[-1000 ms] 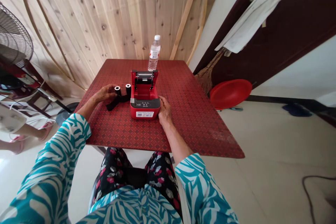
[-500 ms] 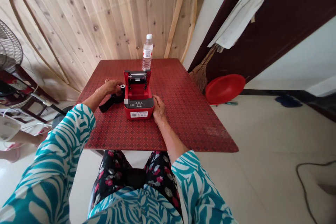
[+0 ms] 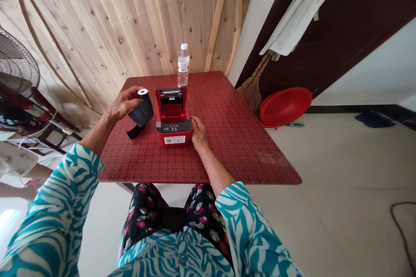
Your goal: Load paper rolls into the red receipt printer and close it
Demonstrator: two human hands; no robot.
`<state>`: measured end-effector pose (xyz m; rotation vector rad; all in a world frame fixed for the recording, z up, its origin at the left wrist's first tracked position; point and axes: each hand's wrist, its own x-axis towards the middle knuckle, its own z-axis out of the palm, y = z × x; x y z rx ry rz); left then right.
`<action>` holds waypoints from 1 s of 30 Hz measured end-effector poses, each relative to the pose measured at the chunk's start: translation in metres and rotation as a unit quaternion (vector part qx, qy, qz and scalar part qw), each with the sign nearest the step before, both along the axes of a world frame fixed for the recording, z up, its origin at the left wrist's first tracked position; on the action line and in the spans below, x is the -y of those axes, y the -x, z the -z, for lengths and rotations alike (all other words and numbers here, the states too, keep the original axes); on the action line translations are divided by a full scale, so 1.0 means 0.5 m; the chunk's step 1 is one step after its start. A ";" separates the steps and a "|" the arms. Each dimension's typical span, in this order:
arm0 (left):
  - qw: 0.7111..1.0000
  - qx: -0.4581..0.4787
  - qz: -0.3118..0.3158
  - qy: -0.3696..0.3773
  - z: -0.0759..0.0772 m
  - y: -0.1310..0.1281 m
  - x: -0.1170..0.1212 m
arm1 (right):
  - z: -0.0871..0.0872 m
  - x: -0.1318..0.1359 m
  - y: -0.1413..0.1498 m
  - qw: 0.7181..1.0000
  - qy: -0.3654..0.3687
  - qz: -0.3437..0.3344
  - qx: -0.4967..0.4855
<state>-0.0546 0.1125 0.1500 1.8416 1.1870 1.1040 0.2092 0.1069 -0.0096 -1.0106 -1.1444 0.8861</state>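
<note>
A red and black label printer (image 3: 174, 126) sits on the table with its lid raised and its red inner bay exposed. My right hand (image 3: 199, 133) grips the printer's right side, its fingers partly hidden behind the casing. To the left of the printer, my left hand (image 3: 125, 103) is closed on a black ribbon roll (image 3: 143, 110) with a white core, held tilted above the tabletop. A loose black strip (image 3: 134, 132) hangs below the roll, near or on the table. Only one white core shows; whether a second roll is behind it I cannot tell.
A water bottle (image 3: 183, 67) stands behind the printer on the red patterned table (image 3: 234, 151). A wooden plank wall (image 3: 146, 21) rises at the back. On the left are a fan (image 3: 17, 67) and another person's leg (image 3: 19, 190); a red basin (image 3: 286, 106) and broom (image 3: 255, 84) are right.
My left hand reached across the black rolls toward the printer, then lifted a ribbon roll up and back left. My right hand has stayed on the printer. The camera view shifted slightly.
</note>
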 end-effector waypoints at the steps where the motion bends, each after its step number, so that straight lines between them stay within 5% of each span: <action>1: 0.998 -0.056 0.024 -0.015 -0.004 -0.018 0.008 | 0.001 0.000 0.000 1.000 -0.001 0.002 0.000; 4: 0.971 -0.213 0.078 -0.073 -0.002 -0.076 0.014 | 0.003 -0.001 0.001 1.000 -0.001 0.004 0.009; 8: 0.948 -0.295 0.095 -0.072 0.015 -0.132 -0.014 | 0.006 -0.006 0.003 1.000 -0.002 0.007 0.018; 14: 0.912 -0.400 0.074 -0.042 0.024 -0.154 -0.052 | 0.005 -0.010 0.007 1.000 -0.005 0.006 0.012; 22: 0.867 -0.483 0.123 0.024 0.049 -0.183 -0.105 | 0.003 -0.013 0.008 1.000 -0.005 -0.009 0.011; 26: 0.868 -0.468 0.164 0.024 0.052 -0.179 -0.120 | 0.000 -0.011 0.007 1.000 -0.006 -0.003 0.017; 30: 0.911 -0.365 0.186 0.047 0.046 -0.157 -0.106 | -0.004 -0.007 0.005 1.000 -0.004 -0.011 0.027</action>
